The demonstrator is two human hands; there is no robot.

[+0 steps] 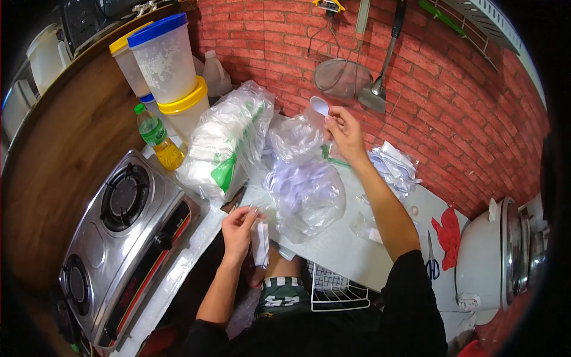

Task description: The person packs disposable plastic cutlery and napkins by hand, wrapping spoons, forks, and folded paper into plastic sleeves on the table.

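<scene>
My right hand [345,134] is raised above the counter, its fingers pinched on a white plastic spoon [319,106] whose bowl points up and left. Below it a clear plastic bag [306,196] of white spoons lies on the counter, its mouth toward the wall. Near the counter's front edge my left hand [239,229] pinches a narrow white packet [260,243] that hangs down. Right of the bag, a pile of wrapped white items [392,169] rests against the wall.
A gas stove [128,238] is at the left, beside an oil bottle [159,140], stacked tubs [163,59] and a large bag of white items [223,143]. Scissors [432,265], a red cloth [447,237] and a cooker [485,256] stand right. A strainer [342,77] hangs on the wall.
</scene>
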